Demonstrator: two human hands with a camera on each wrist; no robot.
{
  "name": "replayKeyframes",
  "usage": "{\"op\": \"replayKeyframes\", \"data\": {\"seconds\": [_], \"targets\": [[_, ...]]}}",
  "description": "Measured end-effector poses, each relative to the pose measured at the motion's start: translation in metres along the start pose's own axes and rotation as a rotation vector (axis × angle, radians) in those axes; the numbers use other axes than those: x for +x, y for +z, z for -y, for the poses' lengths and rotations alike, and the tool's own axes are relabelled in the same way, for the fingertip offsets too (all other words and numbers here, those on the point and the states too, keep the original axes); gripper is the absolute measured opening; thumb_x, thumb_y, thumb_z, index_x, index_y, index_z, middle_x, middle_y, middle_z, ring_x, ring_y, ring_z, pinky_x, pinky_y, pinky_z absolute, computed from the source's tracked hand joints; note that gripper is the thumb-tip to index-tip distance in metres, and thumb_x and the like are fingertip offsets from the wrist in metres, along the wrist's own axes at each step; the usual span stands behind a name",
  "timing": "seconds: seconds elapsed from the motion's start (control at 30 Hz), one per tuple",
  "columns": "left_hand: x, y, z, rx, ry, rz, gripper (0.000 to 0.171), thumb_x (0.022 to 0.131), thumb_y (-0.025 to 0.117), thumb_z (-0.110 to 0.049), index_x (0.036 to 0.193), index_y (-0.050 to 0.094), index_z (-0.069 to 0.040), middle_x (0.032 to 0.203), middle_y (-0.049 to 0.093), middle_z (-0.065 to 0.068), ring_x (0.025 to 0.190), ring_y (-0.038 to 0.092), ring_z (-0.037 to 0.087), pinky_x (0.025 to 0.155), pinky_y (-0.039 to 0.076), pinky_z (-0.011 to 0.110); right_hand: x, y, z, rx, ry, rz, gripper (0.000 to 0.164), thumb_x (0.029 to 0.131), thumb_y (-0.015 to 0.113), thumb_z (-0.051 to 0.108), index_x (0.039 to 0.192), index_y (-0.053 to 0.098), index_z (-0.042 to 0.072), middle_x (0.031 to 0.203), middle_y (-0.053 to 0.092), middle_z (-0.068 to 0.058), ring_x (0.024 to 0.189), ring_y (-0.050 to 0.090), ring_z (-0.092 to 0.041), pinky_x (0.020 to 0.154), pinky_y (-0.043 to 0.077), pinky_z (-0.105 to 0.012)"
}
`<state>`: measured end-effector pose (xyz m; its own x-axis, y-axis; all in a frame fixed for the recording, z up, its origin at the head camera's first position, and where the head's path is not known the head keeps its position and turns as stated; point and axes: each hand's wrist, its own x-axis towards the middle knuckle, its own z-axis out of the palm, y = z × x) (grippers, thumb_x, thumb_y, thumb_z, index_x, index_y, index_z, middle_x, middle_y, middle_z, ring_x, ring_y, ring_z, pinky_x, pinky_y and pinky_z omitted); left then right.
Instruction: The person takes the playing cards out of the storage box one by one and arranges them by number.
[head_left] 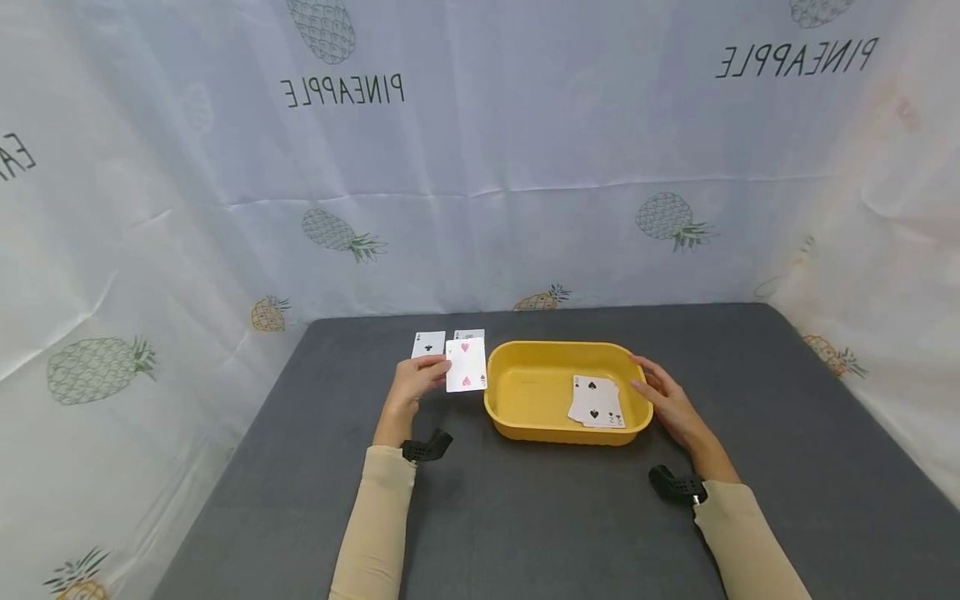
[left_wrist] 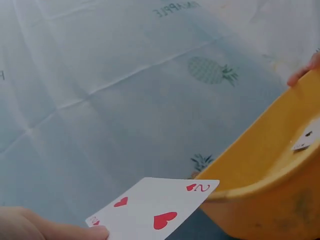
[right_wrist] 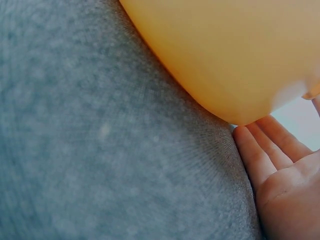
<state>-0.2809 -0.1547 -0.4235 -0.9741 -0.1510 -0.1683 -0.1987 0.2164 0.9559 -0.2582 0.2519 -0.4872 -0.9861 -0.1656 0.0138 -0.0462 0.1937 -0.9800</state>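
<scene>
My left hand [head_left: 417,379] pinches a two of hearts [head_left: 467,367] by its left edge, held face up just left of the yellow basin [head_left: 517,432]. In the left wrist view, the thumb lies on a corner of this card [left_wrist: 150,205]. My right hand [head_left: 671,408] holds the basin's right end, with fingertips over the rim. The right wrist view has other fingers [right_wrist: 257,155] extended against its outer wall [right_wrist: 225,60]. Inside the basin, toward the right, overlapping cards [head_left: 596,400] lie with a two of spades on top.
On the dark table [head_left: 525,517], behind the left hand, lies a club card [head_left: 428,342]. Another card [head_left: 469,333] beside it is partly covered by the held one. A pineapple-print cloth [head_left: 480,242] hangs behind the table and along its sides.
</scene>
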Motion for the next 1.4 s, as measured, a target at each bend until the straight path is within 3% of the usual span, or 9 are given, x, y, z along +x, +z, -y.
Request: {"op": "replayKeyframes", "data": {"seconds": [0.23,0.57,0.73,0.87,1.0,1.03,1.2,1.27,1.4], "targets": [[0.011,-0.007,0.021,0.035,-0.095,-0.003,0.033,0.089,0.067,-0.012,0.118,0.065,0.004,0.117,0.067,0.02,0.074,0.064,0.006,0.081,0.059,0.027,0.001,0.001,0.0,-0.015,0.019,-0.005,0.062,0.101,0.049,0.029,0.153,0.021,0.013,0.157,0.022,-0.028,0.1,0.048,0.016,0.083,0.048,-0.005],[0.02,-0.004,0.037,0.054,-0.158,0.025,0.031,0.087,0.069,-0.009,0.115,0.067,0.006,0.107,0.071,0.015,0.072,0.063,0.005,0.076,0.059,0.024,0.001,0.001,0.001,-0.002,0.019,-0.011,0.061,0.101,0.049,0.029,0.153,0.021,0.012,0.156,0.023,-0.029,0.1,0.049,0.014,0.082,0.048,-0.006],[0.019,-0.003,0.039,0.088,-0.169,0.049,0.03,0.086,0.07,-0.008,0.112,0.068,0.006,0.097,0.072,0.009,0.069,0.062,0.004,0.073,0.059,0.022,0.002,0.002,0.0,-0.001,0.01,-0.007,0.061,0.101,0.049,0.029,0.153,0.022,0.012,0.156,0.023,-0.029,0.101,0.049,0.015,0.082,0.049,-0.007],[0.017,-0.004,0.039,0.111,-0.158,0.066,0.027,0.086,0.068,-0.004,0.11,0.067,0.01,0.096,0.074,0.012,0.068,0.062,0.005,0.07,0.059,0.022,0.002,0.002,0.0,-0.001,0.003,-0.009,0.06,0.101,0.049,0.028,0.153,0.022,0.012,0.155,0.023,-0.029,0.102,0.049,0.015,0.082,0.049,-0.007],[0.021,-0.005,0.046,0.141,-0.112,0.083,0.023,0.084,0.071,-0.002,0.102,0.069,0.011,0.09,0.074,0.015,0.066,0.063,0.007,0.069,0.06,0.025,0.001,0.001,0.0,-0.003,0.003,-0.011,0.06,0.101,0.049,0.028,0.153,0.022,0.012,0.155,0.024,-0.029,0.101,0.05,0.015,0.082,0.049,-0.006],[0.024,-0.007,0.05,0.134,-0.075,0.1,0.02,0.081,0.073,-0.004,0.097,0.071,0.01,0.085,0.073,0.014,0.063,0.063,0.006,0.065,0.06,0.024,0.001,0.001,0.001,-0.005,0.005,-0.01,0.06,0.101,0.049,0.028,0.153,0.022,0.013,0.155,0.024,-0.03,0.101,0.05,0.014,0.082,0.049,-0.006],[0.025,-0.004,0.049,0.159,-0.071,0.044,0.018,0.076,0.078,-0.003,0.088,0.073,0.008,0.077,0.072,0.014,0.056,0.062,0.007,0.061,0.06,0.025,0.001,0.001,0.001,-0.004,0.017,-0.009,0.061,0.101,0.049,0.028,0.153,0.022,0.013,0.154,0.026,-0.03,0.099,0.051,0.013,0.082,0.049,-0.006],[0.019,-0.001,0.042,0.172,-0.101,-0.011,0.019,0.076,0.077,0.0,0.09,0.073,0.01,0.077,0.072,0.014,0.053,0.061,0.005,0.06,0.06,0.023,0.0,0.001,0.001,0.0,0.017,-0.008,0.06,0.101,0.049,0.028,0.153,0.022,0.013,0.154,0.026,-0.03,0.1,0.051,0.013,0.082,0.049,-0.006],[0.011,0.003,0.034,0.189,-0.08,-0.058,0.019,0.076,0.075,0.002,0.091,0.072,0.013,0.072,0.071,0.013,0.048,0.056,0.001,0.052,0.056,0.017,0.0,0.001,0.001,0.007,0.004,-0.005,0.06,0.101,0.049,0.028,0.153,0.022,0.012,0.153,0.026,-0.031,0.1,0.051,0.013,0.082,0.049,-0.006]]}}
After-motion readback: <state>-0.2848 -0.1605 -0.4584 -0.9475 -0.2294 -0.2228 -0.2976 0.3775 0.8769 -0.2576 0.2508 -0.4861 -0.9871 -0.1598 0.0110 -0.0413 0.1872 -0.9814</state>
